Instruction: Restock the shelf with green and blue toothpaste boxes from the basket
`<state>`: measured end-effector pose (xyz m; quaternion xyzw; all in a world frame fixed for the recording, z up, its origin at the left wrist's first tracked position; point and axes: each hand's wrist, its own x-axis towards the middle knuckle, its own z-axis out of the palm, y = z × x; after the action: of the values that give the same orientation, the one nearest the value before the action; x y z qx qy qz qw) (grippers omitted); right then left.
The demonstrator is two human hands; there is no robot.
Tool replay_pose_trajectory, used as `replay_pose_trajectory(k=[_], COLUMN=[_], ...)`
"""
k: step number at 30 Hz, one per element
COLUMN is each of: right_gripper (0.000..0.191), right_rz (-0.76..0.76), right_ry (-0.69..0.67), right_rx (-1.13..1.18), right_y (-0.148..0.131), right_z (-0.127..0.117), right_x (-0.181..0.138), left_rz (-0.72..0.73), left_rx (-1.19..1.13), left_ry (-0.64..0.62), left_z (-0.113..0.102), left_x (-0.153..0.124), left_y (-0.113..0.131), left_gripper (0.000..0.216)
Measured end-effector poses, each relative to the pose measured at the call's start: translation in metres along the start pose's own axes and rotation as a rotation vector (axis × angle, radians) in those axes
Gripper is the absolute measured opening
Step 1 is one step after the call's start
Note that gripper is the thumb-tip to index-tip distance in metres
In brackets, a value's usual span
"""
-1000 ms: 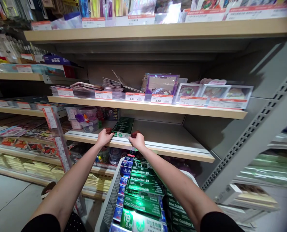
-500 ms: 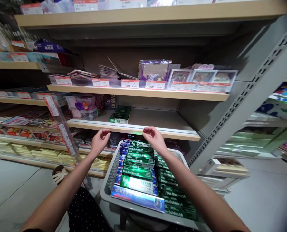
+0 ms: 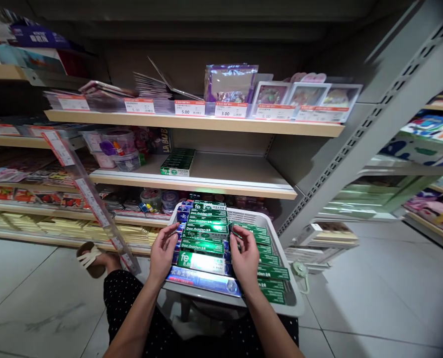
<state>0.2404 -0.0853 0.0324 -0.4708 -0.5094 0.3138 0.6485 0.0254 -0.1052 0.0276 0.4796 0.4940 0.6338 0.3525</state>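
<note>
A grey basket (image 3: 290,304) rests in front of me, packed with green toothpaste boxes (image 3: 206,236) and a blue box (image 3: 202,280) at the near edge. My left hand (image 3: 163,251) and my right hand (image 3: 245,256) sit at either side of the middle stack, fingers curled against the boxes' ends. I cannot tell whether they grip a box. Further off, a row of green boxes (image 3: 177,162) lies on the middle shelf (image 3: 221,185), away from both hands.
Shelves of packaged goods and price tags (image 3: 189,107) fill the rack above. Clear tubs (image 3: 119,146) stand left of the green boxes. A hanging tag strip (image 3: 83,191) slants down at the left. A grey upright (image 3: 359,139) rises on the right; tiled floor lies around.
Both hands left the green boxes on the shelf, drew back and dropped to the stack in the basket. The view tilted downward.
</note>
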Motion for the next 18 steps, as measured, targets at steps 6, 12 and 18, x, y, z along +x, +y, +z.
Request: replay_pose_trajectory(k=[6,12,18], right_gripper=[0.031,0.033,0.031], right_rz=[0.019,-0.063,-0.073], right_ry=[-0.137,-0.170,-0.175], right_rx=[-0.027,-0.163,-0.187], right_y=[0.0054,0.0032,-0.0012], right_z=[-0.0043,-0.0060,-0.0068], right_x=[-0.0048,-0.0067,-0.0069], left_rz=[-0.044,-0.012,0.044], left_rx=[-0.011,0.042,0.123], left_ry=[-0.246,-0.274,-0.239], left_z=[-0.0063,-0.0078,-0.0082], left_x=[-0.0021,-0.0021,-0.0031], left_y=[0.0036,-0.0018,-0.0050], left_gripper=[0.048,0.050,0.049])
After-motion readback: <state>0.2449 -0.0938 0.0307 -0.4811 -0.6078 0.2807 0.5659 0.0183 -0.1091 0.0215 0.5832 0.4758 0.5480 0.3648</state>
